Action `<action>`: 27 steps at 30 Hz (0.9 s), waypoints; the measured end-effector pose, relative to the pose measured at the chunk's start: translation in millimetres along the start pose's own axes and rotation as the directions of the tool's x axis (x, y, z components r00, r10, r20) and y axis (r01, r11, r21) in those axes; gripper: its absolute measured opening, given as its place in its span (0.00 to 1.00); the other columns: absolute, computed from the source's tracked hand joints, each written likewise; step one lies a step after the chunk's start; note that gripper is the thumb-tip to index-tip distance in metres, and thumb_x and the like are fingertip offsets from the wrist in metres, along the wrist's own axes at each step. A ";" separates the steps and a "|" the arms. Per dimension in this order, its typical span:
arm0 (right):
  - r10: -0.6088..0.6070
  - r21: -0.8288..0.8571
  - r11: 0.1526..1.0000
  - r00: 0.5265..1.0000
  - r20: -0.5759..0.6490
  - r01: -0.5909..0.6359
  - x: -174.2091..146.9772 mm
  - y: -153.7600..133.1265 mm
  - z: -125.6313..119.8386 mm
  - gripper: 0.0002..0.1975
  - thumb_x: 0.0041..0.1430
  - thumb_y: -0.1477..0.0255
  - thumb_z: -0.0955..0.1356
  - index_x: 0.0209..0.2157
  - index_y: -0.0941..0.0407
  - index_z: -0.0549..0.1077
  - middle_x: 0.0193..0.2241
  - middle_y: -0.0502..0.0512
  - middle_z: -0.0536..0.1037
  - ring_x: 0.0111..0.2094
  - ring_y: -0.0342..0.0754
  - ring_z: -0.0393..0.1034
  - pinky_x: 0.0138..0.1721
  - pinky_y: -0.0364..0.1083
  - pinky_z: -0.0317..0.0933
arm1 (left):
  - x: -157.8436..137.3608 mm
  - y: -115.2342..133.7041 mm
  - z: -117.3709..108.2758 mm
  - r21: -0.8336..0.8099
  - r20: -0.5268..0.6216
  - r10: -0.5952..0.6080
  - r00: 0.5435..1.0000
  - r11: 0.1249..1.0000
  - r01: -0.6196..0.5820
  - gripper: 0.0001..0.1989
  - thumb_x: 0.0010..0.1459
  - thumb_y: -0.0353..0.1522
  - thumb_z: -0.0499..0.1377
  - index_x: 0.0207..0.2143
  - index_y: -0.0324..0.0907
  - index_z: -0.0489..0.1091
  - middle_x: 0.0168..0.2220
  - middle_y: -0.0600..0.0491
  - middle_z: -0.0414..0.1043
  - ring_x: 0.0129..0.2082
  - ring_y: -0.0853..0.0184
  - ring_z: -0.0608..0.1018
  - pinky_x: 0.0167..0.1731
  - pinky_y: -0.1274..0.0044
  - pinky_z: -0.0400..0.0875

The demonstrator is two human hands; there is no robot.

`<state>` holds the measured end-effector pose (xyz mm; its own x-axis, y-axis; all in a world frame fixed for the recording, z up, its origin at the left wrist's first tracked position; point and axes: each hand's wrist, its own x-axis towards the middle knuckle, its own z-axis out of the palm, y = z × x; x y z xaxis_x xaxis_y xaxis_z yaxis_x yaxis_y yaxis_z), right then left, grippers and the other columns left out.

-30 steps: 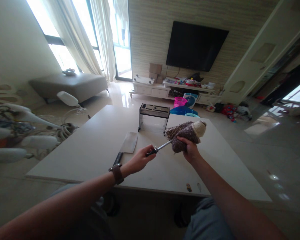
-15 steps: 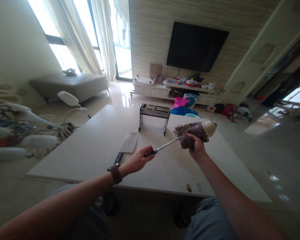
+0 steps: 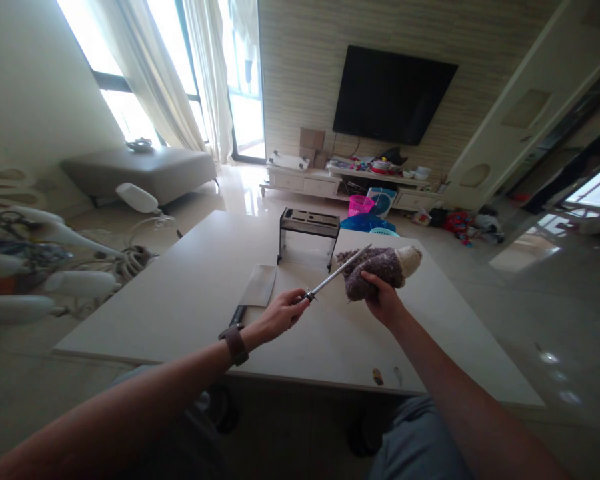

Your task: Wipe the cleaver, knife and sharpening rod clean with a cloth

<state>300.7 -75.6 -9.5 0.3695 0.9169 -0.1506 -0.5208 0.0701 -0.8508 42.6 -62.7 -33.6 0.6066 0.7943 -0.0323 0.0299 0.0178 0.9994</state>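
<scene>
My left hand (image 3: 281, 313) is closed round the dark handle of a sharpening steel (image 3: 330, 277), whose bare metal rod slants up to the right. The rod's tip passes in front of a bunched brown-and-cream cloth (image 3: 380, 270); whether the two touch I cannot tell. My right hand (image 3: 384, 301) grips that cloth from below, thumb on top. A cleaver (image 3: 259, 285) with a broad blade and black handle lies on the white table (image 3: 180, 293), just beyond my left wrist. Behind it stands a knife block (image 3: 310, 223) with a slotted dark top and clear sides.
Two small items, one a yellow-and-black piece (image 3: 377, 377), lie near the table's front edge. Left of the table are white lamp-like parts (image 3: 83, 283) and coiled tubing. Beyond the far edge sit a pink basket (image 3: 361, 204) and a cluttered TV cabinet (image 3: 305, 181).
The steel's rod has come out of the cloth's folds and its tip now shows, pointing higher. My right hand and the cloth have shifted slightly left.
</scene>
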 end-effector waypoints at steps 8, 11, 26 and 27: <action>0.169 -0.102 0.983 0.969 0.180 -0.152 -24.9 31.6 20.5 0.19 0.34 0.75 0.81 0.33 0.57 0.81 0.35 0.53 0.85 0.39 0.52 0.80 0.45 0.49 0.73 | 7.0 1.0 9.0 -0.064 0.060 0.041 0.997 0.997 -0.037 0.20 0.62 0.48 0.58 0.33 0.39 0.65 0.18 0.62 0.59 0.13 0.76 0.60 0.13 0.82 0.52; 0.210 -0.133 0.974 0.953 0.220 -0.184 -31.7 40.1 26.6 0.19 0.34 0.74 0.81 0.33 0.57 0.81 0.34 0.53 0.85 0.39 0.52 0.80 0.46 0.50 0.73 | 8.6 0.4 11.3 -0.084 0.079 0.025 0.997 0.996 -0.019 0.21 0.61 0.49 0.59 0.29 0.41 0.62 0.18 0.61 0.61 0.14 0.76 0.61 0.13 0.82 0.53; 0.096 -0.086 0.992 0.992 0.077 -0.089 -32.3 41.5 29.5 0.22 0.30 0.75 0.82 0.34 0.58 0.81 0.34 0.53 0.85 0.36 0.52 0.79 0.42 0.51 0.74 | 11.2 -4.1 9.9 -0.099 0.152 0.024 0.988 0.995 -0.009 0.21 0.62 0.49 0.59 0.32 0.40 0.63 0.19 0.60 0.60 0.15 0.76 0.61 0.13 0.82 0.53; 0.083 -0.082 0.994 0.994 0.068 -0.078 -30.7 39.7 28.8 0.22 0.30 0.75 0.82 0.34 0.58 0.81 0.34 0.53 0.85 0.36 0.52 0.79 0.42 0.51 0.74 | 11.2 -4.3 9.4 -0.095 0.152 0.019 0.988 0.995 -0.005 0.20 0.62 0.49 0.59 0.33 0.40 0.64 0.20 0.60 0.60 0.15 0.76 0.61 0.13 0.82 0.53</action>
<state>246.5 -89.7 -24.2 0.2718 0.9441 -0.1866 -0.4832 -0.0338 -0.8749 56.7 -59.6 -38.4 0.7211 0.6927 -0.0147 -0.0486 0.0717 0.9962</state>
